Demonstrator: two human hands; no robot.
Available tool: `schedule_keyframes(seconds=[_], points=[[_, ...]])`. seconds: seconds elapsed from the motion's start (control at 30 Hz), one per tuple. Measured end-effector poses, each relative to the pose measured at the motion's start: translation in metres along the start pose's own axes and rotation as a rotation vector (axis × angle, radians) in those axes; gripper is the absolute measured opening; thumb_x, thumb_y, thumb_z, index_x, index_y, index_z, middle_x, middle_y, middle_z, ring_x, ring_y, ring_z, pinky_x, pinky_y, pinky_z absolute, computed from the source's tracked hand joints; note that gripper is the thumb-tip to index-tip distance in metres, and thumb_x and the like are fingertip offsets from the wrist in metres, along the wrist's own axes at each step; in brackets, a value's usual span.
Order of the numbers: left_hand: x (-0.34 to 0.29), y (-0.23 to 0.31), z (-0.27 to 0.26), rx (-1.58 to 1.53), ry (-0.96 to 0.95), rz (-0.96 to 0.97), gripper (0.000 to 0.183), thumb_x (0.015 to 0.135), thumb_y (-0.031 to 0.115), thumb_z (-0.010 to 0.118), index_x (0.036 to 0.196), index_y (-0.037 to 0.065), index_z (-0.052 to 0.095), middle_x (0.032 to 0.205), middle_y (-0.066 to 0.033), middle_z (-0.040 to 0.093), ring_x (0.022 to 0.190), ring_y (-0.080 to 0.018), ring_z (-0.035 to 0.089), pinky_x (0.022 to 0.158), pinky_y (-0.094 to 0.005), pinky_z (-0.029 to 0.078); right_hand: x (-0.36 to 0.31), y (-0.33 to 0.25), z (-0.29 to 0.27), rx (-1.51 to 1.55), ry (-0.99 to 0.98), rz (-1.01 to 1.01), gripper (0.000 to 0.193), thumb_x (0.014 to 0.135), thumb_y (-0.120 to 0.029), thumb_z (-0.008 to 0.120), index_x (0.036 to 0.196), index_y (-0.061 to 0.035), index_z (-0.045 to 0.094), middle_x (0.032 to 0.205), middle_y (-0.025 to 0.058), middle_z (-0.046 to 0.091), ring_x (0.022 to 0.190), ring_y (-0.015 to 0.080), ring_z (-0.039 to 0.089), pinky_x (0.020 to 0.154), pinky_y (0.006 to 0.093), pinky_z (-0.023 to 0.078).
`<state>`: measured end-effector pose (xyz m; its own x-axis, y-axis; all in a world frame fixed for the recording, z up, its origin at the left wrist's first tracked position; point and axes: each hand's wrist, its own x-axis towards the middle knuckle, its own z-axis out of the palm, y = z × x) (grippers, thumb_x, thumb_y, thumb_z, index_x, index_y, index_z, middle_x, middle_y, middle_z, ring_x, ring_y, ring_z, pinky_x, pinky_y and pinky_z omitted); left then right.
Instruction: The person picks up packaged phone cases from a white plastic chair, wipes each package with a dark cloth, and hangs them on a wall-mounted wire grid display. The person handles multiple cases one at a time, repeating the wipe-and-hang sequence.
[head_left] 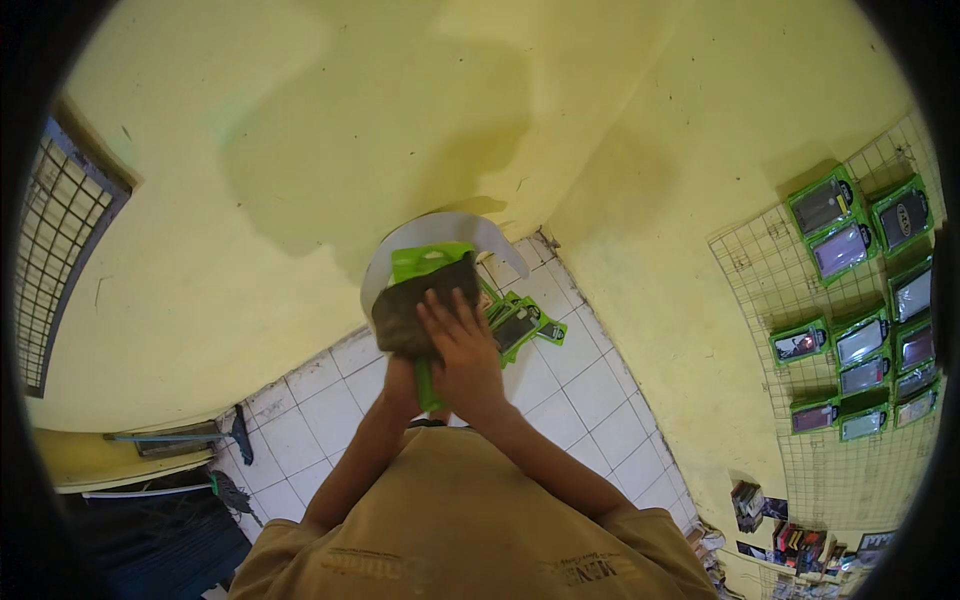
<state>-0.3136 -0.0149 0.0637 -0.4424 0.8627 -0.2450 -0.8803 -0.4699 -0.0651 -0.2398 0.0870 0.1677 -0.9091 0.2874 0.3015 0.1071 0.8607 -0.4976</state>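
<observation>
In front of my body I hold a green-edged phone case package (430, 262), its hang tab pointing away from me. A dark brownish cloth (400, 318) covers most of its face. My left hand (402, 382) supports the package from the near left side, its fingers closed around it and mostly hidden. On top of the cloth lies my right hand (460, 345), fingers stretched out and slightly apart. Several more green packages (518, 328) lie in a loose pile just beyond my right wrist; what carries them is partly hidden.
A curved whitish plastic piece, perhaps a chair back (490, 236), rises behind the package near the wall corner. White floor tiles (590, 400) spread below. At right, a wire grid (750, 260) carries several packaged cases (840, 250). A broom (240, 435) and mop (228, 490) stand left.
</observation>
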Motion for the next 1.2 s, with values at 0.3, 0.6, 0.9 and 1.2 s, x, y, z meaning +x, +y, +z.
schedule_keyframes(seconds=[0.3,0.6,0.9,1.2], points=[[-0.024,0.054,0.037,0.501,0.01,0.153,0.081,0.1,0.069,0.025,0.147,0.004,0.04,0.137,-0.0221,0.054,0.121,-0.0377,0.058,0.104,-0.0519,0.048,-0.031,0.025,-0.015,0.713,-0.557,0.264,0.045,0.091,0.001,0.056,0.136,-0.0016,0.055,0.131,0.0116,0.064,0.123,0.0279,0.059,0.105,0.0376,0.045],[-0.024,0.011,0.06,1.015,0.061,0.055,0.073,0.102,0.061,0.037,0.149,0.005,0.037,0.141,-0.016,0.054,0.124,-0.0285,0.058,0.103,-0.0441,0.05,0.025,-0.004,-0.028,0.158,0.207,-0.168,0.043,0.088,-0.005,0.064,0.13,-0.0031,0.059,0.142,0.0236,0.048,0.134,0.0434,0.044,0.11,0.0449,0.039],[-0.024,0.021,0.047,0.718,0.073,-0.144,0.073,0.102,0.061,0.034,0.153,0.008,0.033,0.147,-0.0172,0.048,0.129,-0.0319,0.053,0.107,-0.0464,0.046,0.032,0.074,-0.022,0.459,0.123,0.494,0.032,0.097,-0.015,0.053,0.126,-0.0025,0.061,0.114,0.0212,0.068,0.109,0.0433,0.062,0.094,0.0502,0.048],[-0.002,0.02,0.056,0.516,-0.044,0.089,0.069,0.103,0.06,0.032,0.148,0.009,0.04,0.145,-0.0151,0.05,0.129,-0.0303,0.053,0.107,-0.0482,0.046,0.014,-0.005,-0.004,0.021,0.022,-0.124,0.053,0.092,-0.013,0.061,0.144,-0.0105,0.049,0.151,0.0206,0.041,0.144,0.0439,0.031,0.117,0.0524,0.029]])
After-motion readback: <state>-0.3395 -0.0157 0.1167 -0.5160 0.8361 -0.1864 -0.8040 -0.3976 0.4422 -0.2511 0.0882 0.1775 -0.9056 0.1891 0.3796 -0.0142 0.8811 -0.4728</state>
